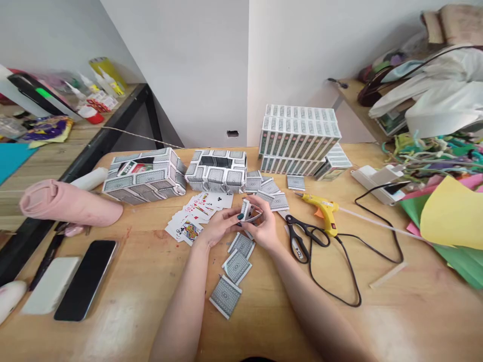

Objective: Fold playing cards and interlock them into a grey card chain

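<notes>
Between my two hands is a bent playing card (245,208), with its edges curled up. My left hand (219,227) pinches its left side, and my right hand (264,223) has fingers and thumb around its right side. Fanned face-up playing cards (192,229) lie left of my left hand. Below my hands rests a short row of folded cards (237,266) with grey patterned backs, and more folded cards (278,201) lie beyond my right hand. Two boxes covered in such cards stand behind: a left box (145,176) and a right box (217,176), each with an opening on top.
Stacked card packs (300,136) stand at the back. On the right are black scissors (302,241), a yellow glue gun (320,208) with a looping cord, a white power strip (377,182) and coloured sheets (451,216). A phone (86,279) and pink roll (71,205) lie left.
</notes>
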